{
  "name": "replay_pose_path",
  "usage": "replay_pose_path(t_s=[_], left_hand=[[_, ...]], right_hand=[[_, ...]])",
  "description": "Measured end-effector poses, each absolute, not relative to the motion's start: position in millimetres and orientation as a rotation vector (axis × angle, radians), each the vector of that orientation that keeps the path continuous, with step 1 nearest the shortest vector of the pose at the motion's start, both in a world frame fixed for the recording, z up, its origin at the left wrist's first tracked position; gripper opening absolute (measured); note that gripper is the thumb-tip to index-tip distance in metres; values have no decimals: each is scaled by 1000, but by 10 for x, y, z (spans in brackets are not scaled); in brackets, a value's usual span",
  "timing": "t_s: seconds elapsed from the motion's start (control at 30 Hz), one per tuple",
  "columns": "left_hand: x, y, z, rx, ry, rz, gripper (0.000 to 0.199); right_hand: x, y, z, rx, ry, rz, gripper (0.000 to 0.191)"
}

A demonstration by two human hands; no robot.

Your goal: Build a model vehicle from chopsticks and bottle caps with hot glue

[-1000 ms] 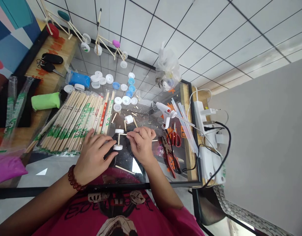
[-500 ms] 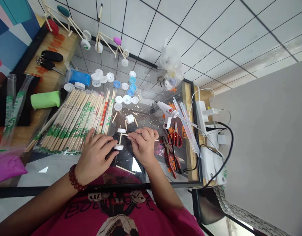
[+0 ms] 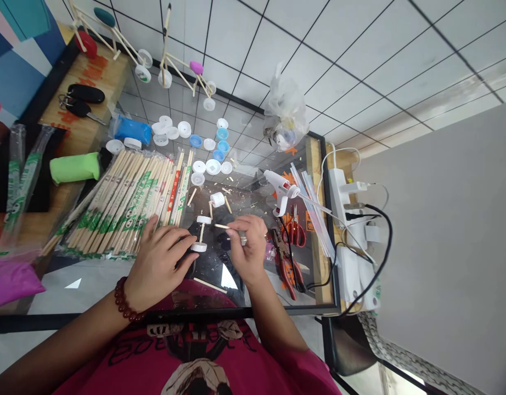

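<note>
Two white caps joined by a short stick form a small axle piece [image 3: 201, 233] on the dark glass table. My left hand [image 3: 158, 263] has thumb and index fingertips on its lower cap [image 3: 199, 247], while the other fingers rest over the wrapped sticks. Right of the axle, my right hand [image 3: 248, 244] pinches a thin wooden stick [image 3: 222, 226] pointing left, its tip apart from the axle. Another short piece shows between those fingers. Just above stands a white cap with stick legs [image 3: 217, 199].
Wrapped chopsticks [image 3: 125, 208] lie left. A white glue gun [image 3: 281, 189], pliers [image 3: 285, 263] and red scissors [image 3: 294, 233] are at the right. Loose caps [image 3: 213, 167] and a plastic bag [image 3: 285, 118] lie farther back. A loose stick [image 3: 210, 285] is near the front edge.
My right hand has moved slightly right, drawing its stick away from the axle piece, and its fingers have turned. My left hand has stayed at the lower cap.
</note>
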State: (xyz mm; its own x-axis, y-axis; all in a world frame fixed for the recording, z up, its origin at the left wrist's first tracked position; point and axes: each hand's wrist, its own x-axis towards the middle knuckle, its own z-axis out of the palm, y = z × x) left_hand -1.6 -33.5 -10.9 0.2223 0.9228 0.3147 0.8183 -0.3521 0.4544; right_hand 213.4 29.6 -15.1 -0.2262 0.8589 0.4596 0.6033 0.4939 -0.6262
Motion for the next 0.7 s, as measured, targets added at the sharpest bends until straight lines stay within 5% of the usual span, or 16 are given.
replay_pose_path(t_s=[0.47,0.7], left_hand=[[-23,-333,-109,2317,1665,803,13],[-24,-333,-115,2314,1665,803,13]], right_hand=[[2099,223,-193,-1142,-1456,1265,19],[2271,322,-250,-1160,-1842,950,7]])
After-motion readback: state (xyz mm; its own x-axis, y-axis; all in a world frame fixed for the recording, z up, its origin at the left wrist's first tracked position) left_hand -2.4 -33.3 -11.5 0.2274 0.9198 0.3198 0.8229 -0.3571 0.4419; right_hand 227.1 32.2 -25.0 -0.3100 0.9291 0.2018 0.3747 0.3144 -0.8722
